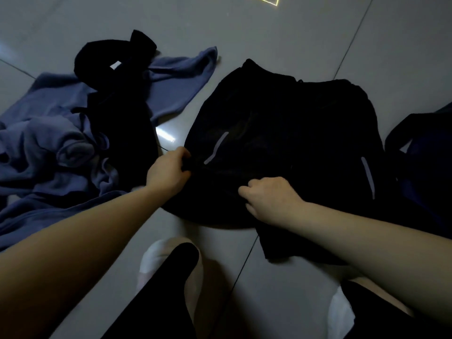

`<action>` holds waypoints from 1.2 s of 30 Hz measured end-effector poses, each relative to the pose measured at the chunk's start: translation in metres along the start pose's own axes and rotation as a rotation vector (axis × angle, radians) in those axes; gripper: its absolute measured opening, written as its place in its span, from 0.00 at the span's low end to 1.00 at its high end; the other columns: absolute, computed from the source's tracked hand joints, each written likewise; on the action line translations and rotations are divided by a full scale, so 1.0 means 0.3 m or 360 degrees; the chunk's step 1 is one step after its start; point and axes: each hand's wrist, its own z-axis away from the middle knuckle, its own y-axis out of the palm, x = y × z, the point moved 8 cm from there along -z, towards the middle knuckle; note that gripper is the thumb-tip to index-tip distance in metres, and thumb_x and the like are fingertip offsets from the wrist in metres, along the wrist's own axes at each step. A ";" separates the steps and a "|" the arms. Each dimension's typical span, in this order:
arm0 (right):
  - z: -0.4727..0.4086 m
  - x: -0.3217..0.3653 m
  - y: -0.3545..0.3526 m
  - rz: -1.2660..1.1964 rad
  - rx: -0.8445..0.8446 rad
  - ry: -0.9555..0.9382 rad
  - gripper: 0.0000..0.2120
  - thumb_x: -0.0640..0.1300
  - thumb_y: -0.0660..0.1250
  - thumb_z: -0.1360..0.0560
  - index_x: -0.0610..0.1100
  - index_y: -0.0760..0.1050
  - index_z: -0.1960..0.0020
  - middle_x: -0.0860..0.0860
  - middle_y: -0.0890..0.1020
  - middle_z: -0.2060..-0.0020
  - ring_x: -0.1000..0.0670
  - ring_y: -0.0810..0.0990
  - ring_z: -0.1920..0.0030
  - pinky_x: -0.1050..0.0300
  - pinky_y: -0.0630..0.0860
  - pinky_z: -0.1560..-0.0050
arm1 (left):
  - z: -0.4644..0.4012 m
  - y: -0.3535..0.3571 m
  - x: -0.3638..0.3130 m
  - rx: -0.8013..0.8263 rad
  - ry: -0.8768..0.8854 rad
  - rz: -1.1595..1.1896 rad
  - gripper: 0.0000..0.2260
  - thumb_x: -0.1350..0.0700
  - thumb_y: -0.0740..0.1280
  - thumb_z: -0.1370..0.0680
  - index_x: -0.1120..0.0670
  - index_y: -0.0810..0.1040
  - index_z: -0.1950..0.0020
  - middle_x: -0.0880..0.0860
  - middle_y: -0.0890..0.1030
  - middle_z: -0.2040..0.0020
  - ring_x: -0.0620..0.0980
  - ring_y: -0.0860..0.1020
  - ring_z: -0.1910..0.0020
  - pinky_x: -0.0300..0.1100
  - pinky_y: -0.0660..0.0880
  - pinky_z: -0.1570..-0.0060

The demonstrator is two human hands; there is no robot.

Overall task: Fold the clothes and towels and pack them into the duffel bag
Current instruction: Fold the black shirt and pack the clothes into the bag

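Note:
A black garment (pixel 281 133) with two pale grey stripes lies spread on the grey tiled floor in the middle of the head view. My left hand (pixel 168 170) pinches its near left edge. My right hand (pixel 269 199) grips a fold of the same black cloth near its lower middle. To the left lies a crumpled blue towel or garment (pixel 49 143), and a second black garment (pixel 115 69) with a white label lies across it. A dark blue bag (pixel 425 148) shows at the right edge, partly cut off.
The floor (pixel 269 28) is glossy grey tile with dark grout lines and a bright glint beside the black garment. My legs in black trousers (pixel 166 285) and white socks (pixel 156 255) sit at the bottom of the view.

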 end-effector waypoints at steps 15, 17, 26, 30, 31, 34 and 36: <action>0.179 -0.315 0.073 -0.0729 -0.0075 0.0792 0.12 0.53 0.64 0.23 0.48 0.63 0.50 0.50 0.75 0.58 0.46 0.77 0.60 0.49 0.76 0.61 | 0.111 0.078 -0.094 0.0232 0.0225 0.0307 0.35 0.53 0.76 0.30 0.47 0.62 0.27 0.55 0.67 0.34 0.55 0.71 0.38 0.46 0.70 0.39; 0.167 -0.291 0.099 -0.0747 -0.0002 0.0852 0.18 0.59 0.65 0.25 0.49 0.60 0.49 0.50 0.76 0.60 0.46 0.78 0.61 0.50 0.76 0.63 | 0.098 0.077 -0.078 0.0118 0.0128 0.0356 0.30 0.60 0.72 0.27 0.49 0.65 0.28 0.57 0.71 0.37 0.57 0.73 0.39 0.45 0.70 0.43; 0.159 -0.223 0.123 -0.0386 0.0094 0.0386 0.25 0.36 0.62 0.25 0.49 0.58 0.32 0.47 0.72 0.49 0.45 0.77 0.60 0.50 0.75 0.64 | -0.076 -0.192 0.014 -0.0412 0.0180 0.0064 0.15 0.64 0.65 0.26 0.53 0.80 0.42 0.58 0.78 0.46 0.61 0.77 0.47 0.53 0.73 0.48; 0.179 -0.272 0.119 -0.0766 0.0049 0.0535 0.32 0.40 0.65 0.27 0.52 0.55 0.28 0.49 0.70 0.41 0.45 0.77 0.54 0.47 0.78 0.55 | -0.016 -0.151 -0.015 -0.0444 0.0533 -0.0342 0.20 0.60 0.69 0.27 0.53 0.74 0.36 0.61 0.74 0.40 0.65 0.73 0.44 0.58 0.70 0.48; 0.182 -0.279 0.115 -0.0828 -0.0003 0.0529 0.32 0.42 0.66 0.26 0.53 0.55 0.28 0.49 0.70 0.39 0.46 0.77 0.52 0.47 0.78 0.53 | 0.029 -0.141 -0.047 -0.0540 0.0712 -0.0424 0.20 0.58 0.68 0.28 0.53 0.74 0.37 0.60 0.74 0.41 0.64 0.73 0.45 0.57 0.69 0.49; 0.178 -0.271 0.098 -0.0973 -0.0144 0.0413 0.30 0.53 0.68 0.26 0.53 0.58 0.28 0.52 0.69 0.38 0.51 0.74 0.44 0.53 0.75 0.47 | 0.196 -0.031 -0.158 -0.0525 0.1383 -0.0546 0.15 0.53 0.66 0.28 0.51 0.72 0.42 0.58 0.77 0.44 0.59 0.74 0.50 0.49 0.69 0.54; 0.167 -0.259 0.104 -0.1036 -0.0128 0.0346 0.30 0.60 0.66 0.27 0.54 0.60 0.28 0.56 0.69 0.38 0.55 0.70 0.41 0.57 0.72 0.42 | 0.285 0.098 -0.200 -0.0233 0.1617 -0.0635 0.18 0.49 0.71 0.30 0.50 0.75 0.42 0.57 0.79 0.45 0.58 0.78 0.52 0.48 0.74 0.57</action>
